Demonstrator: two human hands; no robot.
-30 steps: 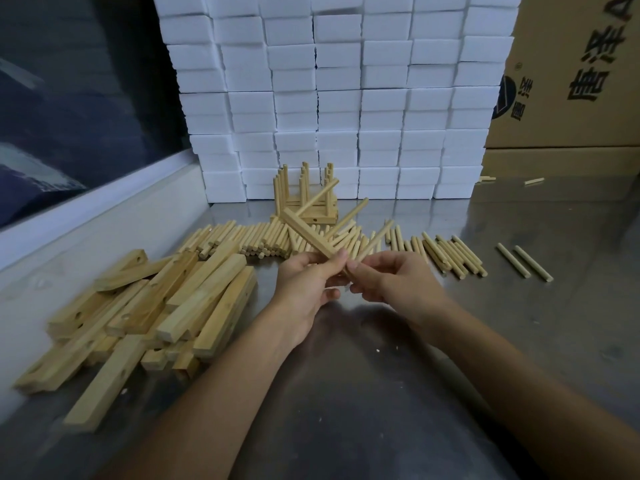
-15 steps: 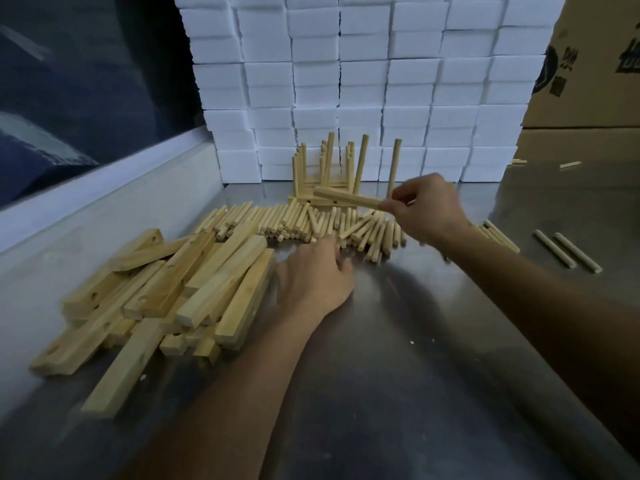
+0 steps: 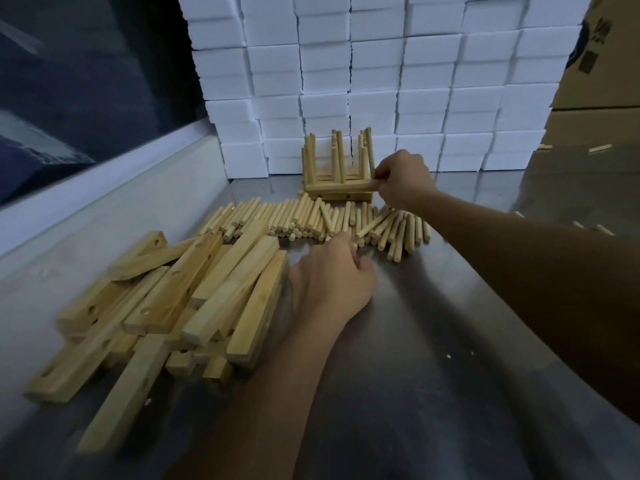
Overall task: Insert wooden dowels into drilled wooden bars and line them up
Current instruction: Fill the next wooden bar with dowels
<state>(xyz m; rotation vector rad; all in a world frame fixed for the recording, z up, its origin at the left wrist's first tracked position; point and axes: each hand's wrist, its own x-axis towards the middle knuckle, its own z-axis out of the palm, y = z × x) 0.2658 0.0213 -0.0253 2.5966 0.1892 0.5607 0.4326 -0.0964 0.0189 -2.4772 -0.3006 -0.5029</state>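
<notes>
- Two bare hands work over a metal table [image 3: 433,358], the right hand [image 3: 403,183] reaching far forward and the left hand [image 3: 332,282] nearer
- Right hand's fingers are curled and pinch the right end of the nearest bar [image 3: 341,186] of the finished row, which lies flat on the table with dowels standing upright in it
- That row of finished bars [image 3: 337,168] sits against the foot of a wall of stacked white blocks [image 3: 381,81], each bar carrying upright dowels
- Left hand rests at the near edge of the loose dowels [image 3: 311,221], its fingers curled at the dowel ends; whether it actually holds one I cannot tell
- Loose dowels lie side by side in a long band across the table, between the finished row and the left hand
- A heap of drilled bars [image 3: 180,306] lies to the left of the left hand, piled crosswise, with holes showing in several
- Cardboard boxes [image 3: 602,64] stand at the far right, and a few stray dowels [image 3: 601,148] lie on the table there
</notes>
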